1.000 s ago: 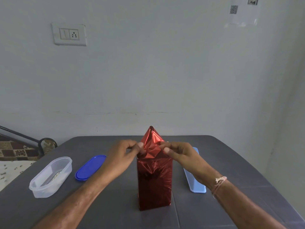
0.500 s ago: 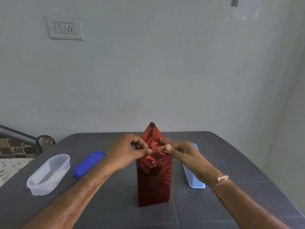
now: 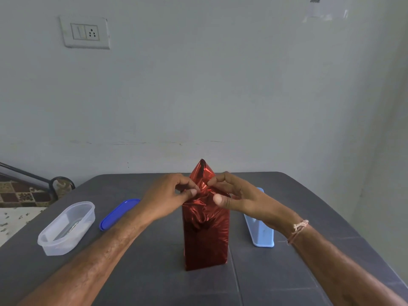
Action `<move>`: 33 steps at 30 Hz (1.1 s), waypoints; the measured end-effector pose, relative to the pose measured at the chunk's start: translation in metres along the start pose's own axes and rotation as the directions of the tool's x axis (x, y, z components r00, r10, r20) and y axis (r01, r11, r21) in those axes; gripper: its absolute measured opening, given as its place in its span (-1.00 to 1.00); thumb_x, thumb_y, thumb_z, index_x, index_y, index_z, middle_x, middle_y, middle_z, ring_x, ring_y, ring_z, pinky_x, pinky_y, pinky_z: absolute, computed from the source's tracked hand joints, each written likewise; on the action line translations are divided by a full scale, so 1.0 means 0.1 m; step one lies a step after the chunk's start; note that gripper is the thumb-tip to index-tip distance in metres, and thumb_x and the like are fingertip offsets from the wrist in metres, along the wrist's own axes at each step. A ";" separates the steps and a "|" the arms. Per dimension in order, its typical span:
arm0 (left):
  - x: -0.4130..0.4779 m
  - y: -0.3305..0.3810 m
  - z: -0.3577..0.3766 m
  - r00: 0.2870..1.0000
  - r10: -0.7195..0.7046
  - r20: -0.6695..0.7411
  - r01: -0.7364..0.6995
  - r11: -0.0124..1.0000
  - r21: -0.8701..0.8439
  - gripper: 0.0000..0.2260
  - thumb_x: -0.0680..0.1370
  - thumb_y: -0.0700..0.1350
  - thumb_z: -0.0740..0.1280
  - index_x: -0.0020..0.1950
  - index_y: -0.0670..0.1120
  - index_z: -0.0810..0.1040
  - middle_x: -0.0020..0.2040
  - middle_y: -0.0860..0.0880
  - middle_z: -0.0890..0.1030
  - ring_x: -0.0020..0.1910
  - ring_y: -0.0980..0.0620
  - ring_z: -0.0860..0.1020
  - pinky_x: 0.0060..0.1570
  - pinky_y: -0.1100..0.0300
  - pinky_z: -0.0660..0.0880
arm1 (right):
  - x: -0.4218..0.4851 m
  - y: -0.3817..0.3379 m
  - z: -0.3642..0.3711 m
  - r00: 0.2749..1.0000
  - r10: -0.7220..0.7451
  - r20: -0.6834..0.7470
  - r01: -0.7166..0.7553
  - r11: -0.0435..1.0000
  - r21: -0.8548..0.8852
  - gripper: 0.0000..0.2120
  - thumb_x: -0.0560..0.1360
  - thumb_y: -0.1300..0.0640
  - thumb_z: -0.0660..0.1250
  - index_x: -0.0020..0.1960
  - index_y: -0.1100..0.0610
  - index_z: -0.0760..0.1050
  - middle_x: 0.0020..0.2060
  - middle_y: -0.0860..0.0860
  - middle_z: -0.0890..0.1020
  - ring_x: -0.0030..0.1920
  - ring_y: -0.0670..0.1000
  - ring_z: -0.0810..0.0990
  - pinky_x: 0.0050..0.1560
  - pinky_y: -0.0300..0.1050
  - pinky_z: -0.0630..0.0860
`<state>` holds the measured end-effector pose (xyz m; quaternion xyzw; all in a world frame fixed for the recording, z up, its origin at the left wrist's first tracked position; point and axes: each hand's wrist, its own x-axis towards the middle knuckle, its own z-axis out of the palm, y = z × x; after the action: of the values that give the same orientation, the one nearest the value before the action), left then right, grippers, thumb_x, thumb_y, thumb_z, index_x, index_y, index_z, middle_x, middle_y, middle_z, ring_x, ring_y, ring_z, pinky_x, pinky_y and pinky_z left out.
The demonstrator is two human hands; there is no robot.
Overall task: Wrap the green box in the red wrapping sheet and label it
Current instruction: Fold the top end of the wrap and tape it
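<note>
A tall box stands upright in the middle of the dark grey table (image 3: 276,283), fully covered by the shiny red wrapping sheet (image 3: 205,235); none of the green box shows. The sheet's loose top rises to a crumpled peak. My left hand (image 3: 170,196) pinches the foil at the left of the box's top between thumb and fingers. From the right, my right hand (image 3: 234,196) pinches the foil there with curled fingers, its thumb pointing toward me. No label is visible.
A clear plastic tub (image 3: 66,227) holding something small sits at the left, its blue lid (image 3: 118,214) lying beside it. A light blue holder (image 3: 260,228) stands right of the box, partly behind my right wrist. The wall is close behind the table.
Both hands stayed at the top of the box, working the foil inward; the right thumb has come off the sheet and now sticks out toward me. The view tilted slightly.
</note>
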<state>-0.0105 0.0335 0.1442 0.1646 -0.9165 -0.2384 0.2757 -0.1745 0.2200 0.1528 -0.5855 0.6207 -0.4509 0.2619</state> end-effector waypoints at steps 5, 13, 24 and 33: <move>0.04 0.03 0.01 1.000 0.001 -0.022 0.001 0.998 0.063 -0.96 0.55 0.03 0.48 -0.03 0.17 0.73 -0.15 0.27 0.69 -0.09 0.28 0.63 0.04 0.05 0.61 | 0.01 0.04 0.02 0.994 -0.078 -0.073 0.051 0.948 -0.314 -0.50 0.42 -0.08 0.57 0.29 -0.11 0.48 0.22 -0.27 0.59 0.32 -0.29 0.49 0.32 -0.39 0.35; 0.07 -0.02 0.01 1.000 -0.002 -0.005 0.002 0.997 0.072 -0.95 0.53 0.02 0.49 -0.03 0.15 0.74 -0.17 0.26 0.70 -0.11 0.26 0.65 0.03 0.01 0.62 | 0.00 0.08 0.20 0.935 -0.271 -0.228 0.164 0.901 -0.401 -0.61 0.42 -0.01 0.59 0.19 -0.11 0.56 0.11 -0.31 0.64 0.19 -0.29 0.59 0.17 -0.40 0.48; 0.05 -0.07 0.02 1.000 -0.007 -0.020 0.008 0.997 0.072 -0.92 0.56 0.01 0.46 0.01 0.15 0.74 -0.11 0.25 0.71 -0.07 0.28 0.63 0.06 0.08 0.61 | 0.06 0.10 0.26 0.894 -0.313 -0.320 0.265 0.947 -0.183 -0.83 0.46 0.19 0.55 0.00 0.13 0.61 0.17 -0.18 0.67 0.15 -0.08 0.68 0.16 -0.30 0.53; 0.03 -0.08 0.00 1.000 -0.002 -0.017 0.002 1.000 0.029 -0.92 0.53 0.04 0.49 0.01 0.14 0.74 -0.13 0.26 0.71 -0.08 0.29 0.65 0.07 0.07 0.62 | -0.05 0.04 0.26 0.871 -0.334 -0.359 0.319 0.942 -0.103 -0.74 0.52 0.11 0.47 0.20 0.04 0.56 0.31 -0.12 0.59 0.39 -0.07 0.52 0.38 -0.06 0.43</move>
<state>-0.0121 0.0252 0.1408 0.1715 -0.9174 -0.2240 0.2806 -0.1539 0.2180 0.1362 -0.5910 0.5602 -0.5785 0.0478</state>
